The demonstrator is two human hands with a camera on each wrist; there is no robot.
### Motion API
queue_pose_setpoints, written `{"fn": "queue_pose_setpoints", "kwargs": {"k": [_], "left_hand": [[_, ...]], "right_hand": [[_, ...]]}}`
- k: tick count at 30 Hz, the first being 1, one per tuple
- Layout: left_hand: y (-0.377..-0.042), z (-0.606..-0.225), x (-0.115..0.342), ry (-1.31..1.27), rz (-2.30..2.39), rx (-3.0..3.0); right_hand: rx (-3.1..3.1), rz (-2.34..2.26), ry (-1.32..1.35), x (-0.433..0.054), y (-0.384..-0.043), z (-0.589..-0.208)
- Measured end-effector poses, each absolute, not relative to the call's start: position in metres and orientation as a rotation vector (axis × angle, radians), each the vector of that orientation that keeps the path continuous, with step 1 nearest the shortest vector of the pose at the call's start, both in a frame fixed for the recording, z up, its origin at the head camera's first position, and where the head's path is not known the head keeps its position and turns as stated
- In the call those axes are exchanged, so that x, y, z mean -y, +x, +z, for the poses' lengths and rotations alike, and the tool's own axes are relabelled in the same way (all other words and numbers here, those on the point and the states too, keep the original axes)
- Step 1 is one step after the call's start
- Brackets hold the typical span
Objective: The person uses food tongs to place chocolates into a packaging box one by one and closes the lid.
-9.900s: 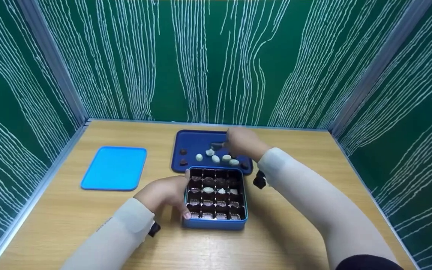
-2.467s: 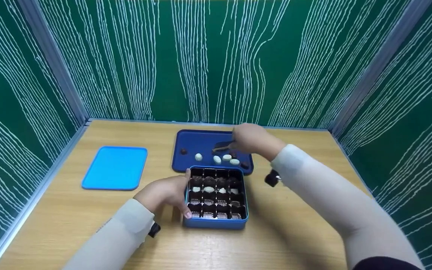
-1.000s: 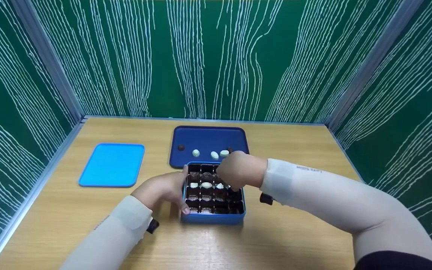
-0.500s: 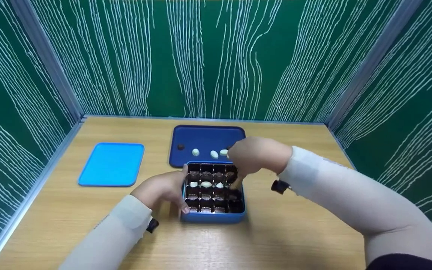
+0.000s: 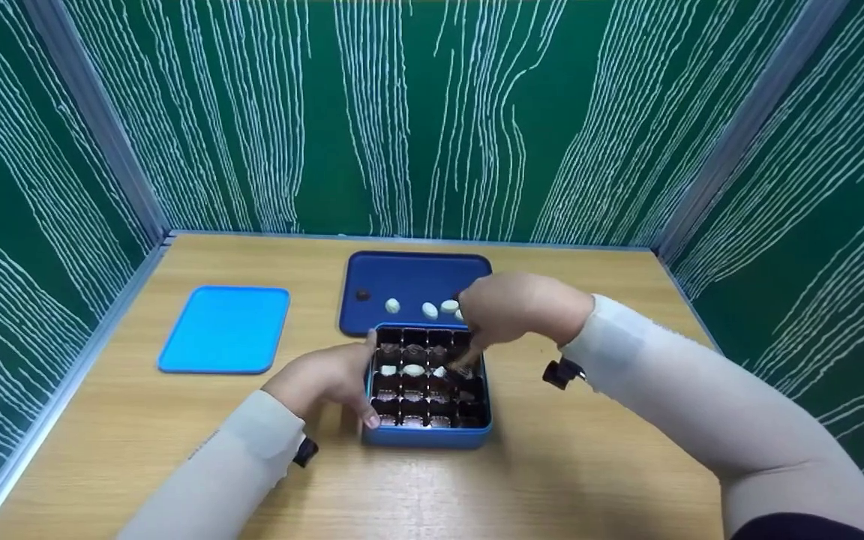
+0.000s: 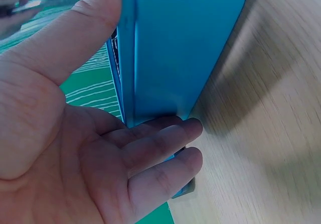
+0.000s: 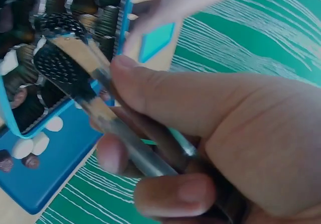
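My left hand [image 5: 331, 379] holds the left side of a blue tin box [image 5: 428, 437], thumb and fingertips at its edges. A dark divided insert in the box has brown chocolates in one row and pale ones [image 5: 412, 370] in the row before it. My right hand [image 5: 511, 307] reaches over the box's right column. It grips metal tongs with black perforated tips [image 7: 62, 71]. In the right wrist view the tips stand a little apart, low over the insert, and no chocolate shows between them. The hand hides part of the right column in the head view.
Behind the box lies a dark blue tray [image 5: 417, 270] with several white chocolates [image 5: 430, 310] and a dark one [image 5: 362, 295], partly hidden by the right hand. A bright blue lid [image 5: 226, 330] lies to the left on the wooden table. Green walls enclose the table.
My right hand with the tongs has come from the tray to the box's right column. The tray holds fewer chocolates and a pale one sits in the leftmost cell. My left hand stays put.
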State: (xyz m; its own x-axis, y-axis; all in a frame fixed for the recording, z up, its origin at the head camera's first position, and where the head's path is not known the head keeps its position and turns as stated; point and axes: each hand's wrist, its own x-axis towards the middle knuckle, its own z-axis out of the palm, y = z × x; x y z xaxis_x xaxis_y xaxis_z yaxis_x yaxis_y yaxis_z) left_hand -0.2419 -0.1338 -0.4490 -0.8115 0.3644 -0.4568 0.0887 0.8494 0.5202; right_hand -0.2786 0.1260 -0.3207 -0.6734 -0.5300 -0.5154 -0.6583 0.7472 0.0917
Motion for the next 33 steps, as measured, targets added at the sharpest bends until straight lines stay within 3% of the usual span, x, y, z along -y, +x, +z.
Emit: {"fn": "queue_pose_setpoints", "kwargs": {"k": [6,14,26,33], "left_hand": [[-0.242,-0.449,0.134,0.321,0.650,-2.468],[-0.242,-0.448,0.133,0.332,0.619,-2.485],[-0.242,-0.447,0.132,0.324,0.637,-2.479],[-0.243,-0.446,0.134,0.325,0.621,-2.491]], "right_hand": [[-2.593,0.001,-0.811,-0.120,-0.306,-0.325],[-2.775,-0.398,-0.573,-0.085,-0.344,-0.368],[-2.822,-0.414,-0.416,-0.030,-0.378,-0.421],[-2.805,-0.395,-0.373,-0.022,-0.388,-0.429]]}}
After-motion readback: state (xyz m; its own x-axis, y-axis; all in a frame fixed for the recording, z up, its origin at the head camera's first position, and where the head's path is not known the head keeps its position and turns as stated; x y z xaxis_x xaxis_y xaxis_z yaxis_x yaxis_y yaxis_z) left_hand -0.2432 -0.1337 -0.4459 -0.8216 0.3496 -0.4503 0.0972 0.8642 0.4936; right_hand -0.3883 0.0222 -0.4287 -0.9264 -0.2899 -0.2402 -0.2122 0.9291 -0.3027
